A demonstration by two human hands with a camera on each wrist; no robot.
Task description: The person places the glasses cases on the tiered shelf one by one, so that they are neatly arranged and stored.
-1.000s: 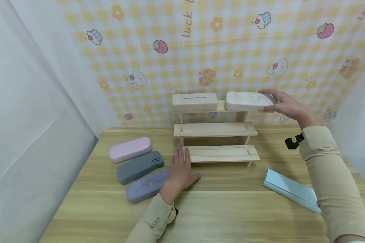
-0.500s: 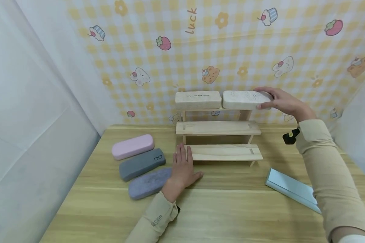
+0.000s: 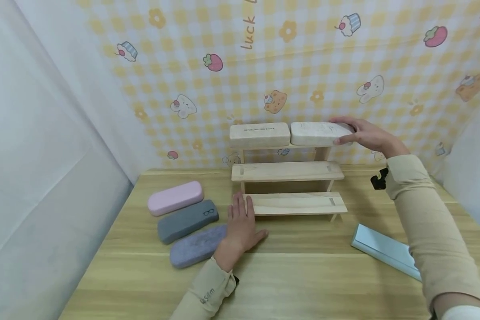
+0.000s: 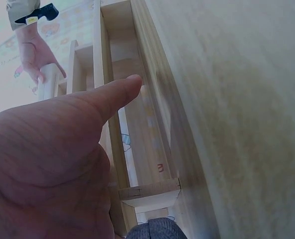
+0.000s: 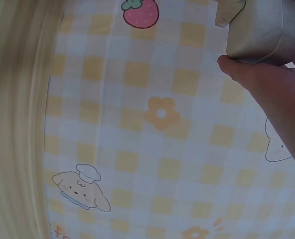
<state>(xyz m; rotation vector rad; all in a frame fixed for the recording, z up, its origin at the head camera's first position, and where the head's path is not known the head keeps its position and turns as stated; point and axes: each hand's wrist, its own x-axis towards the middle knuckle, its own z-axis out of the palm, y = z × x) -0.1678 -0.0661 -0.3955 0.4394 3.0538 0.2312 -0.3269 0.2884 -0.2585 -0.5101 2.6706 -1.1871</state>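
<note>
On the top tier of a three-step wooden stand [image 3: 288, 170], a white glasses case [image 3: 312, 133] with faint line drawings sits to the right. My right hand [image 3: 370, 134] grips its right end between thumb and fingers; the right wrist view shows the thumb along the case's end [image 5: 262, 35]. Beside it on the left, apparently touching, is a beige glasses case [image 3: 260, 135] with printed lettering. My left hand [image 3: 240, 230] rests with straight fingers on the left end of the bottom tier, thumb spread out. In the left wrist view, that hand [image 4: 53, 154] is large beside the stand.
Left of the stand lie a pink glasses case [image 3: 176, 198], a grey-blue one [image 3: 188, 221] and a purple-blue one [image 3: 198, 246], partly behind my left hand. A light-blue case [image 3: 386, 251] lies at the right, partly behind my sleeve. A checked cloth [image 3: 328, 66] hangs behind.
My right hand has slid the white case leftward along the top tier, closing the gap to the beige case. My left hand has stayed on the bottom tier.
</note>
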